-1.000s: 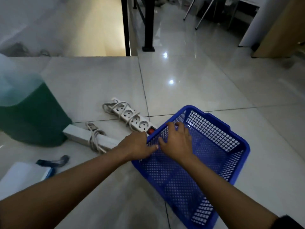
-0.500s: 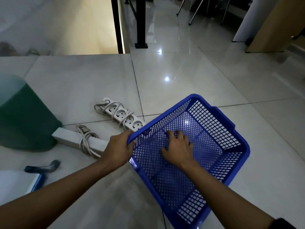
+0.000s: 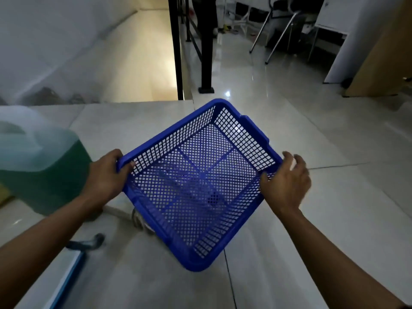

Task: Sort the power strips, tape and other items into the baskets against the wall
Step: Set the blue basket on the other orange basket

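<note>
My left hand (image 3: 106,175) clenches the left corner of the blue basket (image 3: 200,181), thumb hooked over the rim and the fingers wrapped beneath it. My right hand (image 3: 286,182) meets the right corner of the same basket with fingers spread and blurred; whether it has closed on the rim I cannot tell. Both forearms run in from the lower edge toward the basket.

The basket is held above the floor (image 3: 312,219), turned so that one corner points toward me and the opposite corner away. It is a shallow, roughly square tray of saturated blue plastic. Floor and walls are an open lattice of small square holes, and solid ribs cross the bottom from a central hub, dividing it into panels. The rim is a solid rounded band, with a raised handle lip on the far-right side. Nothing lies inside it; pale tile shows through the mesh.

Below the basket's left edge, a white power strip (image 3: 116,211) with a coiled cord (image 3: 137,219) lies on the floor, partly hidden by the basket. Left of the basket stands a large translucent jug (image 3: 38,166) holding green liquid. Near-left of the basket lie a dark, blurred item (image 3: 85,243) and a white, blue-edged flat object (image 3: 66,279). Beyond the basket's far corner rise black metal posts (image 3: 206,52), and chair legs (image 3: 276,32) stand farther right.
</note>
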Tool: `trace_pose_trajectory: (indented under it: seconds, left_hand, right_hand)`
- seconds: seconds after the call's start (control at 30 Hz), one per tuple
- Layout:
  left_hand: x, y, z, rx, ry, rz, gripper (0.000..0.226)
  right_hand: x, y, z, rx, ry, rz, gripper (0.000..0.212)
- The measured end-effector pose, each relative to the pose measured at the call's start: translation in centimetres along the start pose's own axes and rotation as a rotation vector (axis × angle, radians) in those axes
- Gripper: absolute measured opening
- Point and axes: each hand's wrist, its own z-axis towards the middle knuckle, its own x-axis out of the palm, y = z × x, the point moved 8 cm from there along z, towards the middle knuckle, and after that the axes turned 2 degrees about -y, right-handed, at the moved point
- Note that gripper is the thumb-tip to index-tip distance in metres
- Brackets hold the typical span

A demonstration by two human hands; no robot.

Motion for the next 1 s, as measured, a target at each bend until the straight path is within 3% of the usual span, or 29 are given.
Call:
trace_pose_trajectory:
  seconds: [0.07, 0.17, 0.23, 0.4, 0.47, 0.6, 0.7, 0.8, 1.0]
  left_hand:
    - [-1.4, 0.3, 0.5, -0.036, -0.019, -0.039, 0.021]
    - [-3.5, -0.3, 1.0, -0.028, -0.060, -0.048, 0.022]
    - [-5.4, -0.4, 1.1, -0.047, -0.114, -0.094, 0.021]
    - [-11.6, -0.8, 1.7, -0.119, -0.210, -0.497, 0.032]
    - [-13.5, -1.2, 1.3, -0.154, -0.201, -0.675, 0.042]
    - [-17.0, -0.1, -0.9, -0.255, -0.153, -0.965, 0.039]
    - [-22.4, 3.8, -3.8, -0.301, -0.257, -1.035, 0.043]
    - [-28.1, 8.2, -7.4, -0.316, -0.398, -1.033, 0.029]
    - [-38.7, 19.8, -17.8, -0.472, -0.675, -1.040, 0.032]
  right_hand:
    - [1.2, -1.2, 0.1, 0.183, 0.108, 0.185, 0.077]
    - [4.4, -0.6, -0.3, 0.489, 0.401, 0.794, 0.058]
    - [5.3, 1.0, 0.1, 0.521, 0.476, 0.970, 0.051]
    - [3.1, 6.6, 1.6, 0.451, 0.498, 1.153, 0.049]
    - [2.1, 9.5, 2.0, 0.438, 0.525, 1.189, 0.049]
    - [0.0, 17.5, 1.5, 0.350, 0.614, 1.199, 0.056]
    - [-2.5, 25.5, -1.4, 0.219, 0.717, 1.196, 0.054]
    - [-4.1, 32.9, -5.5, 0.102, 0.812, 1.202, 0.053]
    - [-6.3, 46.5, -19.5, -0.120, 1.058, 1.147, 0.040]
